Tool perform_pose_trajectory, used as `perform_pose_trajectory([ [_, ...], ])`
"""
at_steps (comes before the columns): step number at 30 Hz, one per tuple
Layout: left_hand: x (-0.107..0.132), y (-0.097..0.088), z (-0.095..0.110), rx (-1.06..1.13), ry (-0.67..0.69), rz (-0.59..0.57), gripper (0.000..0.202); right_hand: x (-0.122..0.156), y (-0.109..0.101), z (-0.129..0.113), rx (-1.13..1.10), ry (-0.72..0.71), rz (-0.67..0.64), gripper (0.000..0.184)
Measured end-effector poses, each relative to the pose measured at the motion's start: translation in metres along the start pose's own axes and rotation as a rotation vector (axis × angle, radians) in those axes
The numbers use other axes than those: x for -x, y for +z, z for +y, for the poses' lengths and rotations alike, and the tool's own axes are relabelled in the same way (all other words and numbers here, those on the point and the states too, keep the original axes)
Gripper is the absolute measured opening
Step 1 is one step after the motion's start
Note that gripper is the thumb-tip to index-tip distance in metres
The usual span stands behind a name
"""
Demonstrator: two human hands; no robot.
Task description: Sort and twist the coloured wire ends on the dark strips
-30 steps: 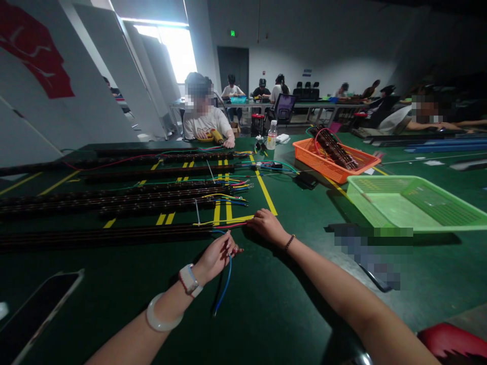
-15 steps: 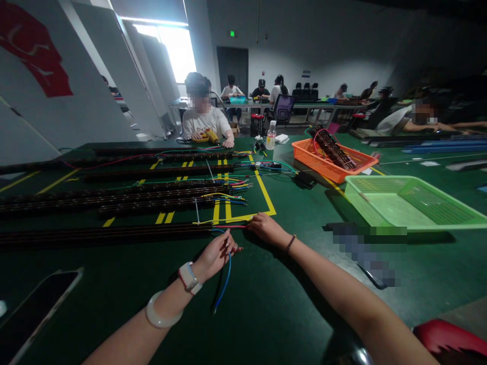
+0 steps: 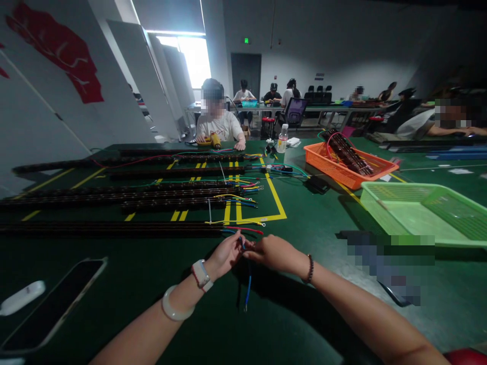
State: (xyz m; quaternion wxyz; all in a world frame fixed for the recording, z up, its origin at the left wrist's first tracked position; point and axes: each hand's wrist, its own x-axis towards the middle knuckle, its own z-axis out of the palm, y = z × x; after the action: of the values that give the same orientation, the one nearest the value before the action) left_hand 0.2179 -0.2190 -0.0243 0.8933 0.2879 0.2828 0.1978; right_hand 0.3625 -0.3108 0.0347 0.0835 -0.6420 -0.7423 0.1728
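A blue wire (image 3: 249,289) with a metal end hangs below my two hands, which meet over the green table. My left hand (image 3: 227,253) is closed around its upper part. Against those fingertips, my right hand (image 3: 276,253) pinches at the same wire; its fingertips are partly covered. Just beyond my hands, a yellow wire (image 3: 243,222) ending in a ring terminal and a red wire (image 3: 247,230) lie loose. They come out of the end of a long dark bundle (image 3: 133,229) on the left, bound near its end by a pale zip tie (image 3: 209,210).
Several more dark bundles (image 3: 182,192) lie farther back. On the right are a green basket (image 3: 418,235) and an orange basket (image 3: 342,172) with dark pieces. A phone (image 3: 53,304) lies at front left. A bottle (image 3: 282,139) stands at the back, near a seated person (image 3: 220,121).
My right hand has left the yellow and red wires and come down to my left hand at the blue wire. The view has shifted slightly left.
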Motion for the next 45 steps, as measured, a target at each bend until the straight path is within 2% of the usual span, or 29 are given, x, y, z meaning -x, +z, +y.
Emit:
perform_pose_trajectory([
  [3,-0.002,-0.001,-0.001,0.013,0.025,-0.016,0.026,0.0,0.014,-0.007,0.072,-0.005,-0.047,0.041],
  [6,-0.003,-0.002,-0.002,0.025,0.067,-0.037,0.027,-0.003,0.018,-0.008,0.082,0.054,-0.074,0.026],
  [8,-0.003,-0.002,-0.001,0.031,0.07,-0.06,0.027,-0.004,0.013,-0.004,0.057,0.099,-0.078,0.02],
  [11,-0.001,0.0,-0.001,0.007,0.024,-0.137,0.026,-0.004,0.0,0.006,0.014,0.159,-0.048,0.022],
  [15,0.004,0.004,-0.001,-0.09,0.016,-0.149,0.022,-0.006,-0.013,0.018,0.115,0.211,0.099,0.017],
  [18,0.007,0.006,-0.002,-0.127,0.033,-0.143,0.021,-0.007,-0.013,0.022,0.258,0.169,0.134,0.02],
  [22,0.007,0.004,-0.003,-0.179,0.049,-0.156,0.024,-0.01,-0.005,0.026,0.398,0.044,0.034,0.02],
  [27,0.005,0.0,-0.004,-0.208,0.059,-0.179,0.027,-0.014,0.007,0.027,0.411,-0.019,-0.003,0.015],
  [32,0.005,0.0,-0.004,-0.208,0.055,-0.194,0.026,-0.014,0.014,0.016,0.43,-0.043,-0.06,0.015],
  [37,0.006,0.0,-0.004,-0.216,0.056,-0.201,0.026,-0.014,0.018,0.014,0.455,-0.049,-0.046,0.016],
  [42,0.008,0.002,-0.004,-0.221,0.074,-0.183,0.026,-0.012,0.007,0.018,0.486,-0.085,-0.047,0.018],
  [45,0.008,0.002,-0.005,-0.229,0.076,-0.171,0.025,-0.009,-0.011,0.022,0.408,-0.065,0.077,0.021],
])
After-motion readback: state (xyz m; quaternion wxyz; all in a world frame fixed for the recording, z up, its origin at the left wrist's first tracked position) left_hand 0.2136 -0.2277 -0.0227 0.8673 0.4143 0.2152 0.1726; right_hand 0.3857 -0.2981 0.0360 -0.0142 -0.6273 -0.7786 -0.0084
